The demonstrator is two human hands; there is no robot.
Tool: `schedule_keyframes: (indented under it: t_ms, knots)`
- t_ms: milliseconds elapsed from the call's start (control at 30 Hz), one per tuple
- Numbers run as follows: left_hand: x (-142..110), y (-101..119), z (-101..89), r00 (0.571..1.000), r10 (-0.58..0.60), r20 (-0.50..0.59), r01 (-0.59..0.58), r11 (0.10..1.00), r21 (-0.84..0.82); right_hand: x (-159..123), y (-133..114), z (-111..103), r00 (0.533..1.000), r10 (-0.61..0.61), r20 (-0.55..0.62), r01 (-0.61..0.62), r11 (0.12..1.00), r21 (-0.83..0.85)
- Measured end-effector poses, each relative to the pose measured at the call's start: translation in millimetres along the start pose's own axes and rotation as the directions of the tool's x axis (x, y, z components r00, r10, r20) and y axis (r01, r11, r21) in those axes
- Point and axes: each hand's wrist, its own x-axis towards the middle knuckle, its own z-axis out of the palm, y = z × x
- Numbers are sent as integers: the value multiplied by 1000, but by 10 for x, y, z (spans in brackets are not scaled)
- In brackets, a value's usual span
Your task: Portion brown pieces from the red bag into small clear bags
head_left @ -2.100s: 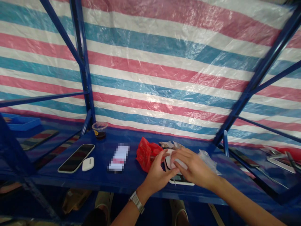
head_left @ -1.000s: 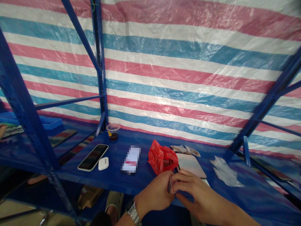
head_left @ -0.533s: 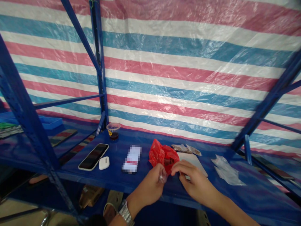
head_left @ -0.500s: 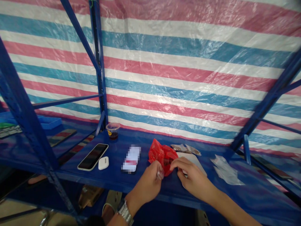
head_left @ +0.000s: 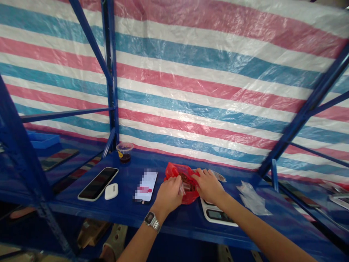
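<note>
The red bag [head_left: 191,198] sits on the shelf [head_left: 152,160], its rim pinched in our right hand [head_left: 209,185]; our left hand [head_left: 167,194] grips a clear pouch [head_left: 182,189] at its mouth. Our forearm [head_left: 253,223] partly hides the scale [head_left: 216,215] at the bag's four o'clock; phone [head_left: 151,185] at nine.

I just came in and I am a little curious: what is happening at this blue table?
A person works with both bare hands at a red plastic bag. The left hand holds a piece of clear plastic at the bag's open mouth, while the right hand grips the bag's edge. Brown contents show inside; what they are is unclear. A white scale sits partly under the right forearm, and clear bags lie farther right.
</note>
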Motion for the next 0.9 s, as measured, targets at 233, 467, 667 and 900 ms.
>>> schedule_keyframes:
  t_ms: [233, 467, 667, 900]
  knots:
    - [-22, 18, -77, 987, -103, -127, 117, 988, 101, 129, 255, -97, 997, 81, -14, -80, 995, 56]
    - [-160, 210, -43, 962, -261, -79, 267, 960, 88, -33, 213, -108, 998, 16, -54, -16, 1000, 7]
    - [-182, 272, 53, 905, -415, 92, 421, 905, -66, -59, 12, -196, 990, -22, -141, 45, 985, 166]
    - [-175, 197, 73, 881, -472, 32, 472, 870, -144, 164, -152, 4, 993, -89, 74, 73, 977, 202]
